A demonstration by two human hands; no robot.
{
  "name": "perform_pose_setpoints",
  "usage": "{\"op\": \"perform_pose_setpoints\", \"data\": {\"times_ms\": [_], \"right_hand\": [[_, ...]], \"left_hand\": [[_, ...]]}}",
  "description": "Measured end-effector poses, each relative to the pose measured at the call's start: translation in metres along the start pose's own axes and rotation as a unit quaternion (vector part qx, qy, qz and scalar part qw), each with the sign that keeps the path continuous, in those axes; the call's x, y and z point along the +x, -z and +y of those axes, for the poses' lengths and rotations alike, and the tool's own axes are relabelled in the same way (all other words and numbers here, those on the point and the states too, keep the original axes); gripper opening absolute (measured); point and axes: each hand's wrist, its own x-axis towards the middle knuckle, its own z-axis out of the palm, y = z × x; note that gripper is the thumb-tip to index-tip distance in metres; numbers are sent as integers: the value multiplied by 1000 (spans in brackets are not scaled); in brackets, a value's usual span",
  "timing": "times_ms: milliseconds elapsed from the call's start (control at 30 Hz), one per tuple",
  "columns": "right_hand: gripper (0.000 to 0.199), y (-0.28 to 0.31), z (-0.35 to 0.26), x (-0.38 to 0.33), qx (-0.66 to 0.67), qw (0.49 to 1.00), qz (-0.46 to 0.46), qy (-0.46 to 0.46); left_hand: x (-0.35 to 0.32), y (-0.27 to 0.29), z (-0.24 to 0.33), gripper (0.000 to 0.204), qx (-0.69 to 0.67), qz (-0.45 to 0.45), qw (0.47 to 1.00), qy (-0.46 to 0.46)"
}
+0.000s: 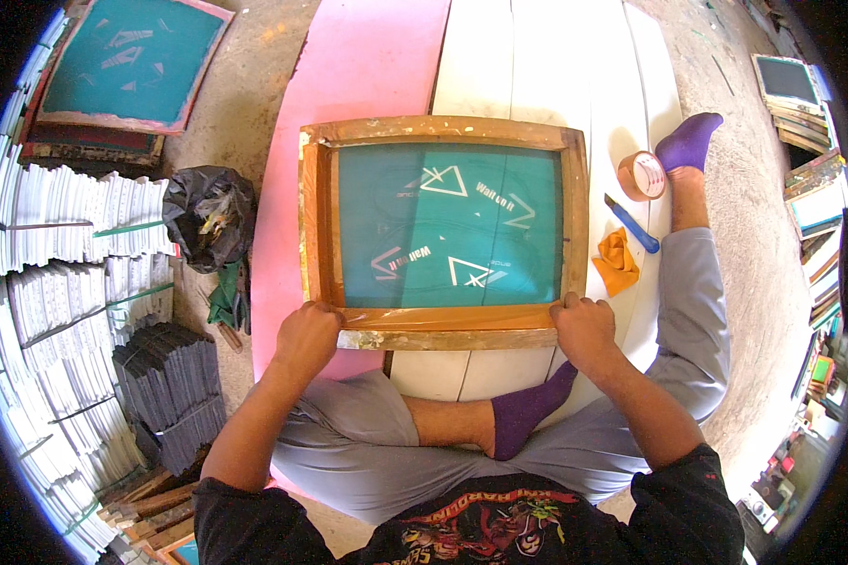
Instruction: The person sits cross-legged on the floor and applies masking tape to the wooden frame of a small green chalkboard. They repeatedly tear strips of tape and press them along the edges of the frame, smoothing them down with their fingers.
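A wooden screen printing frame (575, 207) lies before me, its teal mesh (443, 226) marked with pale triangles and lettering. Shiny brown packing tape (443, 318) runs along the inside of its near rail, and more brown tape lines the left rail. My left hand (313, 330) is closed at the near left corner, fingers curled over the rail. At the near right corner my right hand (582, 325) is closed in the same way. Whether the fingertips also pinch the tape's ends is hidden.
Right of the frame lie a tape roll (641, 176), a blue cutter knife (639, 231) and a crumpled orange piece (616, 262). Beyond the pink and white boards (358, 66), bundled paper stacks (75, 212), a black bag (207, 217) and another teal screen (127, 61) stand left.
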Motion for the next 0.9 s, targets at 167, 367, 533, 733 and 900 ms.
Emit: {"op": "perform_pose_setpoints", "data": {"times_ms": [167,367,533,733,900], "right_hand": [[17,3,0,0,-9,1000,-14,1],[19,-3,0,0,-21,1000,-12,3],[17,-1,-1,2,-21,1000,-17,2],[17,2,-3,4,-22,999,-31,-1],[16,0,-4,5,-35,999,-28,2]], "left_hand": [[1,7,3,16,-5,-10,1000,12],[2,3,2,14,-16,-1,1000,15],[3,4,4,14,-14,-9,1000,24],[7,8,4,13,-4,-26,999,23],[8,2,2,12,2,-19,1000,13]]}}
